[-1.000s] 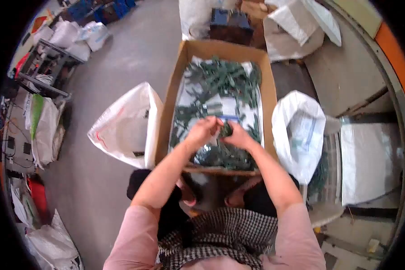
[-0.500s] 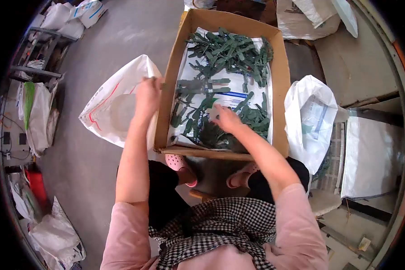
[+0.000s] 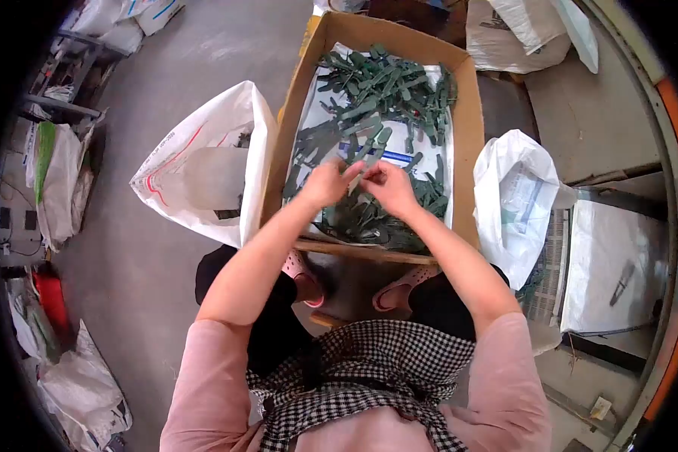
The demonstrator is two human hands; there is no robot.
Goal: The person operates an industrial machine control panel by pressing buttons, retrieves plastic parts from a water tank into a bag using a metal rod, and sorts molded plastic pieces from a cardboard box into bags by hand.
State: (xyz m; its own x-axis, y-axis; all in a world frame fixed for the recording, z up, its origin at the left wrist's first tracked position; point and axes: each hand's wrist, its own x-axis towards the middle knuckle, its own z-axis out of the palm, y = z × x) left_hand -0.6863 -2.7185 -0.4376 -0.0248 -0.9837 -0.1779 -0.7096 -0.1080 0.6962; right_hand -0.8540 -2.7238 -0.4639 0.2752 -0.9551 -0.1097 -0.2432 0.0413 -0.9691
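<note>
Both hands met above the cardboard box, between its middle and near edge: the left hand seemed to be pinching a slim green piece, while the right hand had its fingertips drawn together just beside it, too blurred to tell whether they gripped anything. The piece slanted upward from the fingers, toward the box's far edge, over the white liner. Handling something this thin probably called for a light, steady pinch close to where the fingers worked, with the wrists high enough not to drag through the loose pieces below. Turning it in the open middle likely made it easier to see than over the dark heap along the near edge, where one green shape could be lost among others. A larger pile lay toward the far edge and far right corner. Outside, an open white sack leaned by the left edge and another sack stood by the right edge. The box's raised walls were the likeliest thing for forearms to catch on when reaching sideways.
</note>
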